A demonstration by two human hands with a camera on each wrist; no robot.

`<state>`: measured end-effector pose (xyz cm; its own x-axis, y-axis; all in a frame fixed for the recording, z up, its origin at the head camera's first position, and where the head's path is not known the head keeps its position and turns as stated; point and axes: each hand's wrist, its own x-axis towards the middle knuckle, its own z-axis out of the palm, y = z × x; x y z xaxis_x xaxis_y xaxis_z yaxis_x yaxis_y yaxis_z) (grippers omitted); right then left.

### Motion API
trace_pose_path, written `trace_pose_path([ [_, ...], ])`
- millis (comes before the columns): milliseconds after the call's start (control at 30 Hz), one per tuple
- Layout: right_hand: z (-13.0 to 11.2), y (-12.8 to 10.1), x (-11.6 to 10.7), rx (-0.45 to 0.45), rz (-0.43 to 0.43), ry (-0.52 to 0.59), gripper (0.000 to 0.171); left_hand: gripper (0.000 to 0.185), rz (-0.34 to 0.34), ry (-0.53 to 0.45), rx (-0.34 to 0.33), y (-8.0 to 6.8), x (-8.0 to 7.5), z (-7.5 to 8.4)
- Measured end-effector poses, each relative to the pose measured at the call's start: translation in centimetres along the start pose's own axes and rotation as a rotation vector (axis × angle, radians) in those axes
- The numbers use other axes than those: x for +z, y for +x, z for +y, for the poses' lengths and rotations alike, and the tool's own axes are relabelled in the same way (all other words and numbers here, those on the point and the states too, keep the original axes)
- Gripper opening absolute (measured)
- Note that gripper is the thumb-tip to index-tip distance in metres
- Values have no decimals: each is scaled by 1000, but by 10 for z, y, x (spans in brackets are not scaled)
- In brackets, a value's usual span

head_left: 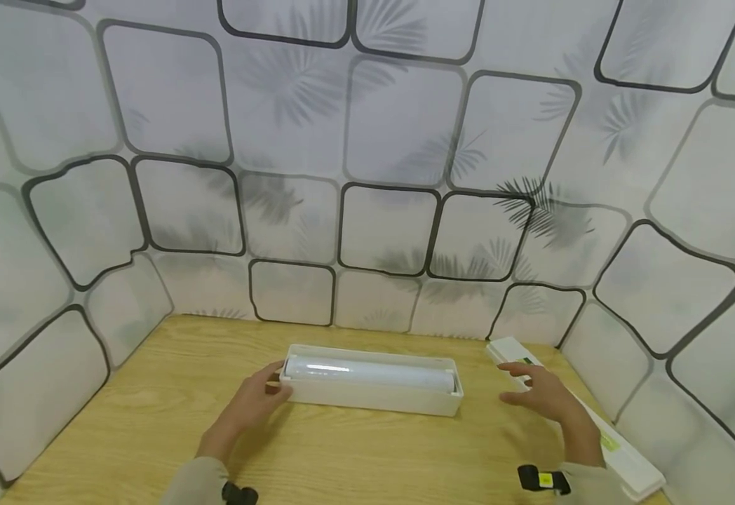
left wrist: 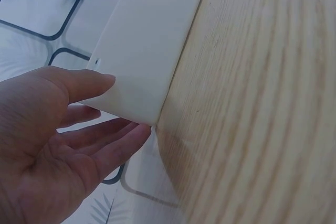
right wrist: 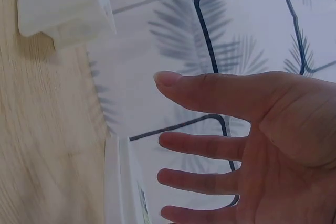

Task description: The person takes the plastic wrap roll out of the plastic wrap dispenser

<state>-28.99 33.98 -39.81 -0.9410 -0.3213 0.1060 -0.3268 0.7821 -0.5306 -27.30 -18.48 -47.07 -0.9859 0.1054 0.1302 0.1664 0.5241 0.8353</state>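
Observation:
A long white open-topped box [head_left: 367,397] lies on the table with a roll of clear, shiny film [head_left: 370,374] inside. My left hand [head_left: 255,398] holds the box's left end, its thumb on the front wall and its fingers around the end. The left wrist view shows the thumb tip against the white wall [left wrist: 149,30] near the corner. Off to the right, my right hand [head_left: 543,397] hovers with spread fingers and holds nothing. Below and beside it lies a long, narrow white lid [head_left: 635,459] with green labels, apart from the hand.
The wood-grain table [head_left: 355,456] is enclosed at the back and both sides by patterned cloth walls [head_left: 292,224]. The lid lies slanted along the right wall. Dark bands [head_left: 544,480] sit at both sleeves.

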Motion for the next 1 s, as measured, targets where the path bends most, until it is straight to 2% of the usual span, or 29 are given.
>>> trace_pose_path([
  [567, -42, 23, 30, -146, -36, 39, 53, 55, -3, 5, 1, 0, 1, 1],
  [800, -57, 42, 42, -215, -70, -22, 47, 54, 9, -12, 0, -1, 4, -4],
  [900, -66, 51, 43, -205, -88, -42, 46, 54, 10, -12, -5, 0, 4, -3],
  [1000, -75, 59, 44, -157, -110, -50, 45, 55, 13, -7, -7, 1, 4, -2],
])
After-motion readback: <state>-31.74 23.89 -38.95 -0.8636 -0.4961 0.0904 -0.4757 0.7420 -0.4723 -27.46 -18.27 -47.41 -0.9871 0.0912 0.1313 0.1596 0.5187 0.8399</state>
